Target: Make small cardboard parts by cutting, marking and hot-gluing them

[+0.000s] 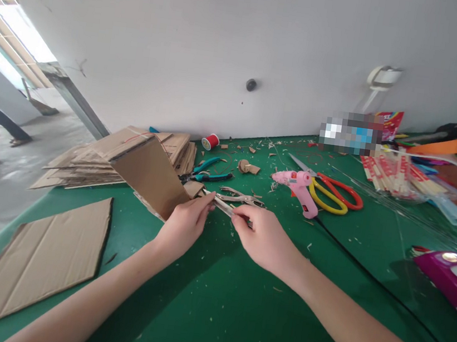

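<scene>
A thin pale stick (224,206) spans the gap between my two hands, low over the green table. My left hand (188,222) is closed, pinching its left end with thumb and fingers. On the other end, the fingers of my right hand (264,234) are pinched shut. Behind my left hand a brown cardboard panel (148,174) stands tilted; whether the hand touches it I cannot tell. Just beyond the stick lie metal hole-punch-like pliers (237,196) and teal-handled pliers (213,177), partly hidden by a small cardboard piece (193,189).
A pink glue gun (299,189) and scissors (334,196) with red and yellow handles lie right of centre. Stacked cardboard (86,161) and a flat cardboard sheet (44,259) are at left. A red thread spool (210,142) stands near the grey partition (186,47).
</scene>
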`<action>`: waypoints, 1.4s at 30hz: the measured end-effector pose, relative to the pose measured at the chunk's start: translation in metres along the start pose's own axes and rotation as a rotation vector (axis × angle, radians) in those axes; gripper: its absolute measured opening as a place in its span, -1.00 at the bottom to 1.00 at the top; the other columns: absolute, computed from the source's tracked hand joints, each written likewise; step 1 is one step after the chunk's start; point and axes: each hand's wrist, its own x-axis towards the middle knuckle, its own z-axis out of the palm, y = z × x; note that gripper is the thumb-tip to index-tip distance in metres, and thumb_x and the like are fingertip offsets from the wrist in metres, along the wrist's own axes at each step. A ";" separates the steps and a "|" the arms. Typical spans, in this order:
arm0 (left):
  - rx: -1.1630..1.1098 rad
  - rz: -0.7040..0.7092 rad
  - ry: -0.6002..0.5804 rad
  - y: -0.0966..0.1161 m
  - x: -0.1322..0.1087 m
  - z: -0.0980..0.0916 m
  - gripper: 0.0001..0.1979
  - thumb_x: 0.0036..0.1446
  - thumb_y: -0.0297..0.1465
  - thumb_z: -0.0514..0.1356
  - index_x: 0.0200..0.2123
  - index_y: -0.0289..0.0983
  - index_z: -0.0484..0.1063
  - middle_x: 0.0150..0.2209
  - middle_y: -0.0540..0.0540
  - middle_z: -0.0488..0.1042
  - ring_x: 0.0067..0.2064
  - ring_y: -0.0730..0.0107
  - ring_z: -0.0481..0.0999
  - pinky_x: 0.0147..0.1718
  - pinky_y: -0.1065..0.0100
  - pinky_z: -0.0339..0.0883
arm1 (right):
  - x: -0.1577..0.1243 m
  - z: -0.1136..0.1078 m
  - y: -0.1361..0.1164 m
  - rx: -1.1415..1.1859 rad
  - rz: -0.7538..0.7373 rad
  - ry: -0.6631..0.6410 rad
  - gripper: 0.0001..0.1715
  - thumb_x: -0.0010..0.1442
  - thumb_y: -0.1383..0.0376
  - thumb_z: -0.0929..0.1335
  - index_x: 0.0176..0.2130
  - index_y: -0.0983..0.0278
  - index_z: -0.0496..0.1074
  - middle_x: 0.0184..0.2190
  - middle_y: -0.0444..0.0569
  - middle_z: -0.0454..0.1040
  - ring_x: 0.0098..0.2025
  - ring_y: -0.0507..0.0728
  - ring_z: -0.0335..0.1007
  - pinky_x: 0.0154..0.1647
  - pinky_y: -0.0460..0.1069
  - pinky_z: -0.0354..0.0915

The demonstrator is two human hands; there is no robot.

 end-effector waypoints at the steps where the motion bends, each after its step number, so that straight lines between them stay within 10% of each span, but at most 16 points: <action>1: 0.008 0.012 0.009 0.000 0.000 0.000 -0.63 0.24 -0.43 -0.04 0.06 -0.33 0.36 -0.17 -0.16 0.58 -0.17 0.27 0.58 -0.17 0.31 0.43 | 0.001 -0.002 0.000 0.059 0.060 -0.031 -0.71 0.24 0.32 0.18 -0.41 0.29 0.41 -0.62 -0.15 0.30 -0.62 -0.02 0.15 -0.59 -0.08 0.07; 15: -0.137 -0.079 -0.024 0.003 0.005 -0.004 -0.64 0.22 -0.41 0.00 0.04 -0.34 0.38 -0.20 -0.13 0.60 -0.18 0.30 0.60 -0.15 0.33 0.47 | -0.005 0.006 0.001 -0.264 -0.219 0.075 -0.71 0.21 0.47 0.17 -0.19 0.33 0.43 -0.29 0.04 0.47 -0.27 0.12 0.39 -0.32 -0.02 0.22; 31: 0.051 0.072 0.082 -0.003 0.001 -0.001 -0.65 0.24 -0.41 -0.03 0.02 -0.32 0.40 -0.20 -0.14 0.59 -0.19 0.31 0.59 -0.17 0.37 0.45 | -0.001 0.008 -0.001 0.361 0.208 -0.011 -0.74 0.21 0.26 0.20 -0.45 0.29 0.35 -0.65 -0.22 0.17 -0.71 -0.08 -0.04 -0.68 -0.10 -0.04; 42: 0.022 -0.054 0.073 0.001 0.005 0.000 -0.68 0.18 -0.45 0.03 0.00 -0.29 0.35 -0.22 -0.12 0.60 -0.20 0.28 0.60 -0.20 0.35 0.45 | -0.002 0.010 0.000 0.141 0.116 0.072 -0.79 0.18 0.31 0.23 -0.36 0.31 0.43 -0.54 -0.09 0.40 -0.59 -0.02 0.20 -0.58 -0.09 0.07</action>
